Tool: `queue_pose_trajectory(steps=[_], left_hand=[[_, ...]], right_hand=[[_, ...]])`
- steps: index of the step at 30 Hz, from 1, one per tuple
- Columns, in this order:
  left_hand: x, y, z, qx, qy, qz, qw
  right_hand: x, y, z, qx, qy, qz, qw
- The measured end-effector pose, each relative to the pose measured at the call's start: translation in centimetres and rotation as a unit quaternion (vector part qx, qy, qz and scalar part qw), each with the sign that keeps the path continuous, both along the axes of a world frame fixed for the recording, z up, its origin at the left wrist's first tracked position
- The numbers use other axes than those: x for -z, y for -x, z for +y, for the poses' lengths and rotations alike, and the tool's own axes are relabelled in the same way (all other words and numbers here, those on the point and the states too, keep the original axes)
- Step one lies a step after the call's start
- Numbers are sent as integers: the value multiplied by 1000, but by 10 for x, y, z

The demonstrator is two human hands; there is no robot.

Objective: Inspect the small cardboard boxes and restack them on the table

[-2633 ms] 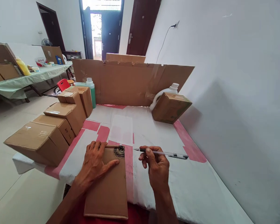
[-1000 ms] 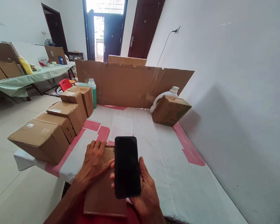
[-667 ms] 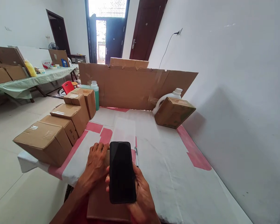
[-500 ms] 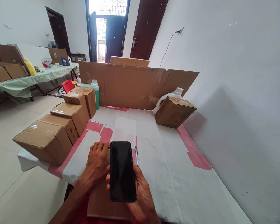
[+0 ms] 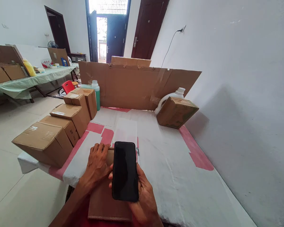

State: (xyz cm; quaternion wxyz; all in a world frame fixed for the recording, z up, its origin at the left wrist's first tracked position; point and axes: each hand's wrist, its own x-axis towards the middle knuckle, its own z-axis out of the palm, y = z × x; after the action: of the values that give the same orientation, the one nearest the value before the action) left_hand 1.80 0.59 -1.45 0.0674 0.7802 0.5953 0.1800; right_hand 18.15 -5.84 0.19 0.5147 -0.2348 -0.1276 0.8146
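A black smartphone (image 5: 125, 171) stands tilted up in my right hand (image 5: 145, 192), its screen dark. My right fingers wrap round its left edge, and the thumb side presses on the right edge. Under the phone and close to my body is a brown cardboard box (image 5: 109, 205), partly hidden by the phone and my arms. My left hand (image 5: 98, 159) lies over the box's left far side, fingers bent over its edge and thumb on top. A thin shiny metal item (image 5: 137, 152) shows just behind the phone's right edge; its kind is unclear.
Several cardboard boxes (image 5: 42, 138) line the table's left edge, with a green bottle (image 5: 97, 96) behind. A cardboard panel (image 5: 130, 86) closes off the far side. At right, another box (image 5: 177, 113) leans by a white jug (image 5: 164, 100), near the wall (image 5: 246, 94).
The phone has shifted slightly right and up with my right hand, showing more of the box. My left hand stays nearly in place.
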Motion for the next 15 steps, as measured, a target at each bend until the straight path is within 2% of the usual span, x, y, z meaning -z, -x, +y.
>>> queue_pose_trajectory(steps=[6,9,11,13,15], left_hand=[[6,2,1,9,-38,1,999],[7,1,2,-2,-65,-19,998],[8,1,2,-6,-79,-34,996],[8,2,3,-3,-84,-42,996],[9,2,4,-1,-83,-44,996]], right_hand=[[1,-9,-1,11,-8,-11,1000],[6,-33,8,66,-24,-42,997],[16,-57,19,127,-29,-92,987],[33,-86,32,188,-19,-196,962],[57,-114,45,236,1,-352,906]])
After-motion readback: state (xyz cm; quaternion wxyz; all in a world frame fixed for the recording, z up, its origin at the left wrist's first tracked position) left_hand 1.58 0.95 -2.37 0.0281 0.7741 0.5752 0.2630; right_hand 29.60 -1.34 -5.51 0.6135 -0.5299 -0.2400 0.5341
